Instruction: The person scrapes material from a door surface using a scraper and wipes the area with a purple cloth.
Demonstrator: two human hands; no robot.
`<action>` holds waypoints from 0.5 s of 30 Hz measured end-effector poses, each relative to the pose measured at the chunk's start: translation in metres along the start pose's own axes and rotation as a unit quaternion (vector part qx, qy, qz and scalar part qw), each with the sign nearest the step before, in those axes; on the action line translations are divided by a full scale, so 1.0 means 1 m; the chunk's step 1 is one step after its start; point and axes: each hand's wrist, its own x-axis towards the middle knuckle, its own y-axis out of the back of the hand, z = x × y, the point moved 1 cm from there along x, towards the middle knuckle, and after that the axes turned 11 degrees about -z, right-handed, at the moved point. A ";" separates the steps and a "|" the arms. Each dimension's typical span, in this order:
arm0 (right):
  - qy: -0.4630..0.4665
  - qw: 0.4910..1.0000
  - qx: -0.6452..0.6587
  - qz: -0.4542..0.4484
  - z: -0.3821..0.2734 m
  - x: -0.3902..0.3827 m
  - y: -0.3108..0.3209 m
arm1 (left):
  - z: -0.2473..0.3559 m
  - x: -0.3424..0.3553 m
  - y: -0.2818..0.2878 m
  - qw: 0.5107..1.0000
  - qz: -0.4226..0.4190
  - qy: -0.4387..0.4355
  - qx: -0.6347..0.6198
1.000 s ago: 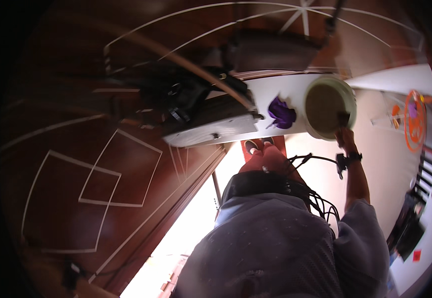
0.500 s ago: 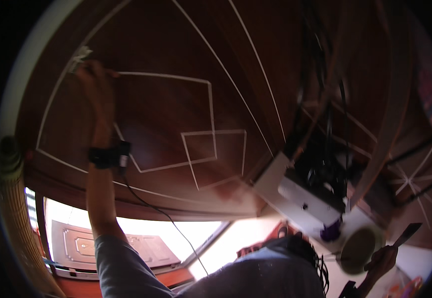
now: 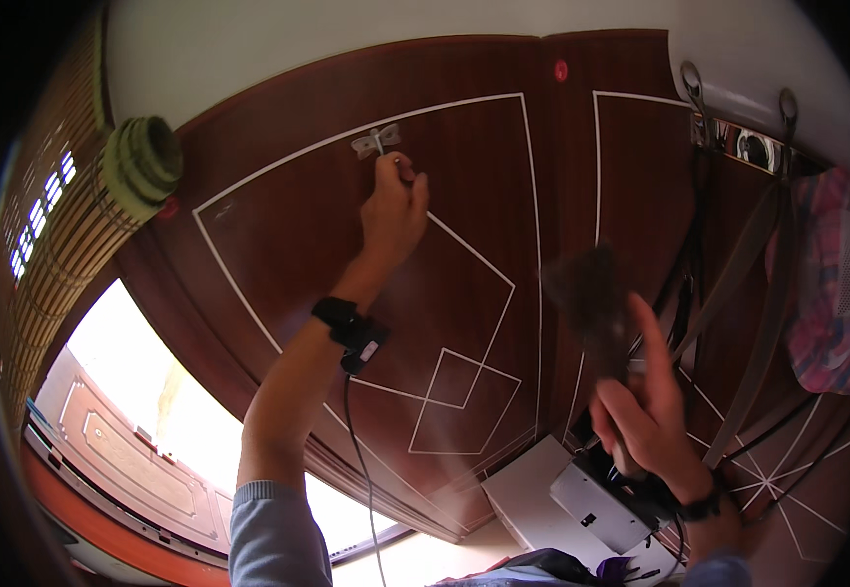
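Note:
A dark red-brown wooden panel [image 3: 474, 176] with pale inlaid lines faces me. High on it is a small pale wall hook [image 3: 376, 143] with a wing-shaped plate. My left hand [image 3: 396, 210] is closed at the stem of that hook, its fingertips pinched just below the plate. In my right hand [image 3: 646, 406] I hold a scraper [image 3: 588, 298] with a broad dark blade turned upward; motion smears it. The index finger points up beside the handle. Between the blade and the hook there is a gap.
A rolled bamboo blind [image 3: 78, 196] hangs at the left, above a bright opening. Belts [image 3: 787, 254] and a plaid cloth item [image 3: 841, 284] hang at the right. A silver-grey box [image 3: 596, 509] stands below. A thin cable [image 3: 361, 460] trails from my left wrist.
My right hand has raised the scraper from the lower right to in front of the panel. The view has shifted, and my left hand stays at the hook.

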 end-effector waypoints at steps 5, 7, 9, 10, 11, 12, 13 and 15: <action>0.055 0.993 -0.061 -0.083 -0.015 0.079 -0.030 | 0.016 0.002 -0.015 0.999 0.021 -0.012 -0.041; 0.062 0.987 -0.092 -0.112 -0.014 0.106 -0.044 | 0.016 0.003 -0.017 0.999 0.037 -0.018 -0.001; 0.067 0.984 -0.090 -0.139 -0.013 0.136 -0.062 | 0.008 0.003 -0.019 0.995 0.052 -0.064 -0.049; 0.074 0.981 -0.088 -0.157 -0.013 0.148 -0.070 | 0.005 0.002 -0.019 0.986 0.063 -0.117 -0.100; 0.072 0.980 -0.088 -0.165 -0.012 0.159 -0.080 | 0.005 0.000 -0.018 0.987 0.067 -0.111 -0.096; 0.089 0.976 -0.090 -0.178 -0.009 0.170 -0.088 | 0.004 0.001 -0.020 0.984 0.046 -0.019 -0.169; 0.107 0.971 -0.092 -0.191 -0.007 0.180 -0.094 | 0.004 0.000 -0.022 0.968 0.025 0.072 -0.240; 0.139 0.967 -0.101 -0.191 -0.005 0.198 -0.109 | 0.004 -0.005 -0.016 0.985 0.038 0.035 -0.165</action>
